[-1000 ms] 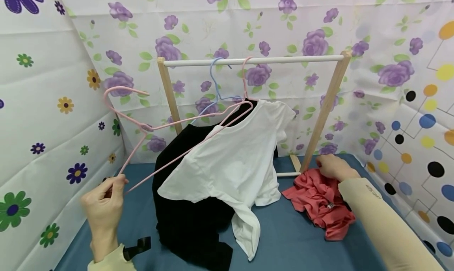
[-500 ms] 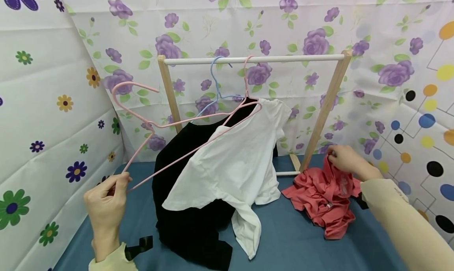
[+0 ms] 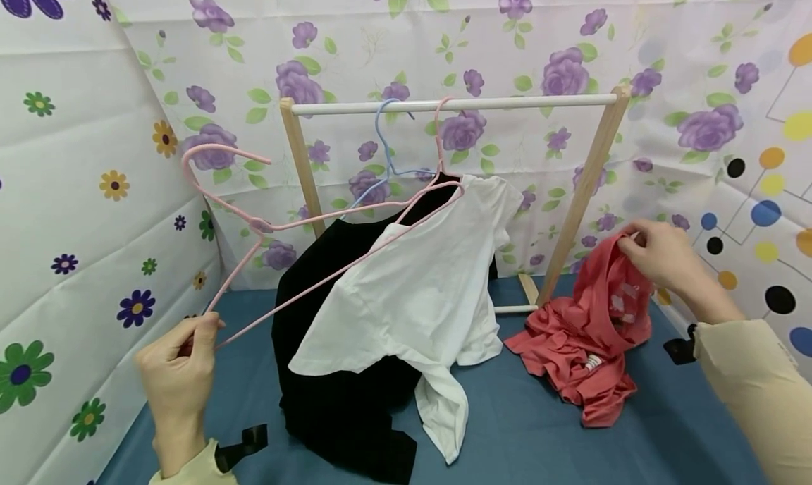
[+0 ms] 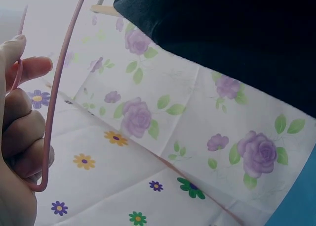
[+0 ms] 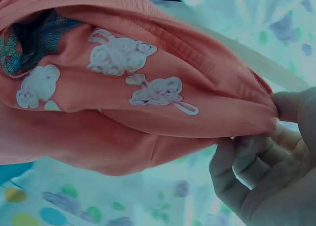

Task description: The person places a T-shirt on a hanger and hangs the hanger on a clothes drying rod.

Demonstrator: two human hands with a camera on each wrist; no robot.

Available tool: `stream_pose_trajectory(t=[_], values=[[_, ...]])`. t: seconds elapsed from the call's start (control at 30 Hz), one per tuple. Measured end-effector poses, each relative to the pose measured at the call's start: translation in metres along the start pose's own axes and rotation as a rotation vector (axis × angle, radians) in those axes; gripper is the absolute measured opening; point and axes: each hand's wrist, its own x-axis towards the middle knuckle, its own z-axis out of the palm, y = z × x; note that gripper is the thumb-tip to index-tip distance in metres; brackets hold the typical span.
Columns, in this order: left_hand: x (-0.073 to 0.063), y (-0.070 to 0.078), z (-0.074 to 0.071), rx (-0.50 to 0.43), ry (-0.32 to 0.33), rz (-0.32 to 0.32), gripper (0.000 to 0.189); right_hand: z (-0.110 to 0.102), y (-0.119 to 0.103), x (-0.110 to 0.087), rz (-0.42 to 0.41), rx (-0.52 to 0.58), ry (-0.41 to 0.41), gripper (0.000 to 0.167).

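Note:
My left hand grips one end of a pink clothes hanger, its hook pointing up at the left. The hanger's far end overlaps a white T-shirt in the head view. On the right, my right hand pinches the edge of a red shirt and holds part of it up, while the rest lies crumpled on the blue surface. In the right wrist view, thumb and fingers pinch the fabric edge, and a pale printed pattern shows on the red cloth.
A rack with a white rail and wooden posts stands at the back. From it hang a blue hanger, another pink hanger, the white T-shirt and a black garment. Patterned cloth walls surround the blue surface.
My right hand has risen and moved right, lifting part of the red shirt off the pile. The pink hanger in my left hand has shifted slightly right, then partly back.

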Motion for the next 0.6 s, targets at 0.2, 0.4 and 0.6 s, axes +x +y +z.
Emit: stream_pose_trajectory(t=[0.2, 0.4, 0.6], values=[[0.000, 0.002, -0.002, 0.006, 0.011, 0.008, 0.018, -0.027, -0.021, -0.006, 0.049, 0.010, 0.135, 0.033], [0.002, 0.006, -0.002, -0.007, 0.003, 0.033, 0.017, -0.042, -0.040, -0.007, 0.061, 0.049, 0.253, 0.029], [0.003, 0.014, 0.001, -0.038, 0.007, 0.048, 0.018, -0.049, -0.058, -0.007, 0.020, 0.070, 0.352, 0.026]])
